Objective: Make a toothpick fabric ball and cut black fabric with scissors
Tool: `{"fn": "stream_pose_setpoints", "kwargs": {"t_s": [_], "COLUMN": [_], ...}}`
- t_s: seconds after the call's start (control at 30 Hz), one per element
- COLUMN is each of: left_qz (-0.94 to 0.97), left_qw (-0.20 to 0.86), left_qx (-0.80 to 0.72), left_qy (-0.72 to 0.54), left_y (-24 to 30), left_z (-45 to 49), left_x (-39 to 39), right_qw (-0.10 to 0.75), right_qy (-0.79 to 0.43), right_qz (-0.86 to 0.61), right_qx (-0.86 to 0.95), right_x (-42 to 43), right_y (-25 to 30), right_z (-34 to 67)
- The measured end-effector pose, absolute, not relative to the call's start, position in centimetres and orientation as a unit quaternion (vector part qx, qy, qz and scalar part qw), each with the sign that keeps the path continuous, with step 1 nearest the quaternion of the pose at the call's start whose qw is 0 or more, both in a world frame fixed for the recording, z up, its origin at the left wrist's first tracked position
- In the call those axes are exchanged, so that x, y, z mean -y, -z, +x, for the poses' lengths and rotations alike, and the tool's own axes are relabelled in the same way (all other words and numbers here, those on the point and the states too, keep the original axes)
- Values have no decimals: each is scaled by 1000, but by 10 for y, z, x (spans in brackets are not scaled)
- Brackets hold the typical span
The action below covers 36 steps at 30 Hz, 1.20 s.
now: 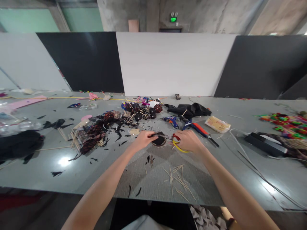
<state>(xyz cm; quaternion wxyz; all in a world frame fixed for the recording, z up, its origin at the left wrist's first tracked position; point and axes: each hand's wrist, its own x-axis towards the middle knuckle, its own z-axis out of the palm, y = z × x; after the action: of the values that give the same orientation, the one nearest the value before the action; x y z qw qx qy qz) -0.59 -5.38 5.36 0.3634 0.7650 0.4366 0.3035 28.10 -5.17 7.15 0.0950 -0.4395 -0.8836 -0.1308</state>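
Observation:
My left hand [143,140] pinches the edge of a piece of black cloth [159,140] over the middle of the table. A round shape with a pale rim shows under the cloth; its kind is unclear. Fingers of my right hand [189,140] are wrapped round scissors with red and yellow handles [178,147]. Their blades point left, toward the cloth; whether they touch it I cannot tell. Just beyond my hands lie a blue glue gun [171,121] and a cutter with orange-red and blue handles [200,129].
Thin wooden sticks [177,180] lie scattered nearer me. Behind my left hand are dark balls stuck with sticks [141,111] and dark patterned cloth [92,137]. Black fabric [192,109], a yellow packet [217,124], a dark box with cables [265,143] and colourful pieces [285,123] sit rightward.

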Motion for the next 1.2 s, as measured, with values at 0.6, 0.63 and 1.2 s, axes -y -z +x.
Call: {"fn": "stream_pose_setpoints", "kwargs": {"t_s": [0.6,0.63,1.2], "left_qz": [729,725,620], "left_qw": [421,423,540], "left_qx": [-427,-430,-390], "left_qy": [-330,-331,-415], "left_y": [-51,-51,-39], "left_z": [-5,-5,4], "left_x": [51,51,49], "right_qw": [193,220,398], "right_qy": [88,60,-426], "right_qz": [-440,-455,-493], "right_qx": [873,861,645], "right_x": [48,47,57], "right_y": [-65,-64,-60], "right_z": [284,283,243]}}
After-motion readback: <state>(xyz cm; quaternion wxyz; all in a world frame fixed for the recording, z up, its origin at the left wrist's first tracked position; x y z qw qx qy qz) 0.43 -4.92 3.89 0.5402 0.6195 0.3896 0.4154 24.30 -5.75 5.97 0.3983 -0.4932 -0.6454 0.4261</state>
